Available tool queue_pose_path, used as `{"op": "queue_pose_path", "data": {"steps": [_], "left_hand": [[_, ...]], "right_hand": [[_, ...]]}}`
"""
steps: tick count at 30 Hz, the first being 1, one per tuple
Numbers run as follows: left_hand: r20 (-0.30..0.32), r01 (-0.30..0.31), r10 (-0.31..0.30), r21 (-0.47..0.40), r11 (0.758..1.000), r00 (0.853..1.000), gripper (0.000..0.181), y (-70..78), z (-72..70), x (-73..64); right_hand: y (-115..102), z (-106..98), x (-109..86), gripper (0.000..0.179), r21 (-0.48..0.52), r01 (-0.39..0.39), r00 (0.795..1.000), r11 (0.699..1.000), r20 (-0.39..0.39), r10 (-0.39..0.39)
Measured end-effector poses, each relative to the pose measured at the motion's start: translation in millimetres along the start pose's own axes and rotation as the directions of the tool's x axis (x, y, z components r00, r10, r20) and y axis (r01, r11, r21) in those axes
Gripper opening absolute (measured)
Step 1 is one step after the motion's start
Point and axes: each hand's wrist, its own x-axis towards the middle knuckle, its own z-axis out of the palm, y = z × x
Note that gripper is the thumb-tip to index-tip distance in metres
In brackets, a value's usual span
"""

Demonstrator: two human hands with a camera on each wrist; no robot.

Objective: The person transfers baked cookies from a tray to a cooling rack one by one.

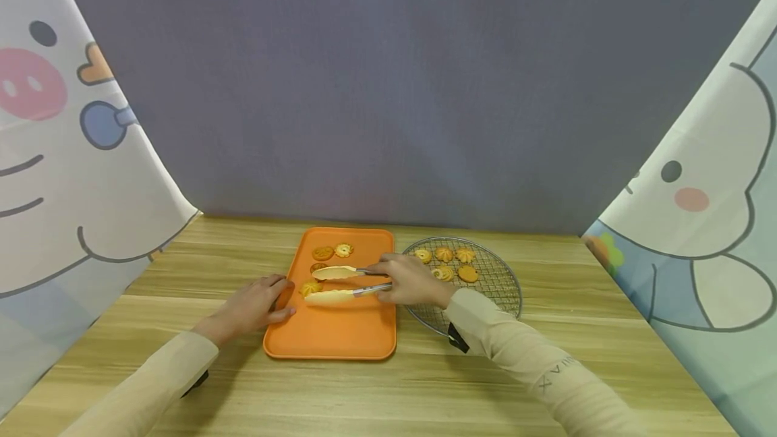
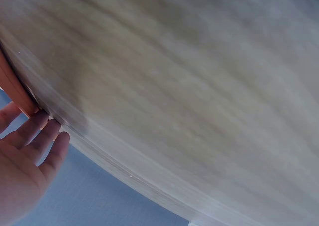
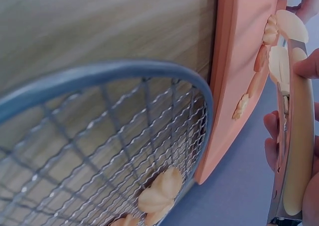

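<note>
My right hand point(image 1: 415, 280) grips metal tongs point(image 3: 295, 121) with cream-coloured tips, reaching in over the orange tray point(image 1: 340, 339). The tong tips stand apart with nothing between them. Close by the tips lies a yellow flower-shaped cookie point(image 1: 310, 287) on the tray. A browner round cookie point(image 1: 315, 266) is partly covered by the upper tip. Farther back sit a brown cookie point(image 1: 322, 253) and a pale ring-shaped cookie point(image 1: 344, 249). At the tray's left edge rests my left hand point(image 1: 257, 302), thumb and loosely bent fingers touching the rim.
To the right of the tray stands a round wire cooling rack point(image 1: 494, 282) bearing several cookies point(image 1: 444, 254); my right forearm passes over its front edge. Both lie on a wood-grain table point(image 1: 449, 390). A grey cloth point(image 1: 388, 86) closes off the back.
</note>
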Motion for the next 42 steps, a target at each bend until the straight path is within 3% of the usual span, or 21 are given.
{"op": "queue_pose_path", "data": {"steps": [10, 25, 42], "left_hand": [[-0.008, -0.003, 0.003, 0.006, 1.000, 1.000, 0.050, -0.5, 2.7, 0.7], [-0.001, 0.004, -0.004, 0.012, 1.000, 1.000, 0.049, -0.2, 3.1, 0.2], [0.008, 0.017, -0.017, -0.011, 1.000, 1.000, 0.050, -2.0, 5.2, 0.3]], "right_hand": [[-6, 1, 7.5, 0.045, -0.024, -0.032, 0.999, 0.999, 0.039, 0.033], [-5, 4, 10.5, 0.042, -0.048, -0.013, 0.999, 0.999, 0.036, 0.014], [-6, 5, 15.8, 0.044, -0.020, -0.031, 0.998, 0.999, 0.061, 0.032]]}}
